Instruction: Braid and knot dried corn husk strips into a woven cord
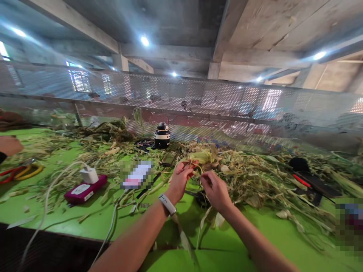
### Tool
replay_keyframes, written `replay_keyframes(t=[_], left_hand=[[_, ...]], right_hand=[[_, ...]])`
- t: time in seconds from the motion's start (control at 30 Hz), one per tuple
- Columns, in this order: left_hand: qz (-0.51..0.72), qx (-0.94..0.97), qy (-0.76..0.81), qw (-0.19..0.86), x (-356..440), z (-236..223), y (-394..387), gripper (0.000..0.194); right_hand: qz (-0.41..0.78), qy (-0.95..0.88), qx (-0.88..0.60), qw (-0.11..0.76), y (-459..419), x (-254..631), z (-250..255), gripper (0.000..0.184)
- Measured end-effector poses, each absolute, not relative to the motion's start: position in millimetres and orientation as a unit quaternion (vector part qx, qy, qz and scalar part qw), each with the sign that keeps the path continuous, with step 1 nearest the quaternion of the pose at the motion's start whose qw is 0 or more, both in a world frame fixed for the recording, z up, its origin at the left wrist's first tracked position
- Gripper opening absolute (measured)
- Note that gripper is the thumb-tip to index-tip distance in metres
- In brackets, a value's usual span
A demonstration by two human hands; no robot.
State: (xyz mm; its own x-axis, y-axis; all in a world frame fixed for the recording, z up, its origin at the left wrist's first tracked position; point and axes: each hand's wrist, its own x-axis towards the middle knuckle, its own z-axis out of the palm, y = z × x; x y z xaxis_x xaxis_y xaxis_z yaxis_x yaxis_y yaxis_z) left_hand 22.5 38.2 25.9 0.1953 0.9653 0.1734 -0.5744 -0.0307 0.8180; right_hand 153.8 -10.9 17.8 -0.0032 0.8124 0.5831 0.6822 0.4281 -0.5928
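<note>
My left hand (179, 180), with a pale band on its wrist, is closed on a corn husk piece at the middle of the green table (227, 240). A broad yellow-green husk (202, 155) shows just beyond its fingertips. A thin pale husk strip (199, 168) curves between the two hands. My right hand (216, 189) is to the right with its fingers bent together at the strip's end; the fingertips are partly hidden. Under the hands lies a dark object (202, 198), mostly covered.
Dry husk strips (255, 177) spread over much of the table. To the left are a phone (137, 175), a purple power strip (85, 190) with a white charger (89, 174), and scissors (28, 170) near another person's hand (10, 145). A dark bottle (162, 136) stands before a mesh screen (181, 94).
</note>
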Motion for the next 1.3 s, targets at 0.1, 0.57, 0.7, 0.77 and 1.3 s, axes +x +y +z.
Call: replay_keyframes(t=[0.1,0.57,0.7,0.77,1.3], left_hand=[[0.57,0.445,0.248,0.644,21.9,22.1,38.6,0.019],[0.524,0.496,0.229,0.654,22.6,25.5,32.2,0.036],[0.518,0.49,0.23,0.662,22.4,21.5,37.3,0.038],[0.502,0.492,0.233,0.671,21.6,20.1,38.9,0.038],[0.528,0.509,0.285,0.618,14.4,25.5,47.3,0.028]], right_hand=[[0.014,-0.711,-0.524,0.468,-8.8,161.9,22.6,0.017],[0.004,-0.669,-0.512,0.538,0.1,172.4,21.0,0.016],[0.059,-0.641,-0.505,0.575,1.5,172.9,22.1,0.016],[0.073,-0.626,-0.499,0.595,1.7,173.1,23.7,0.018],[0.025,-0.568,-0.566,0.598,3.2,169.4,14.4,0.03]])
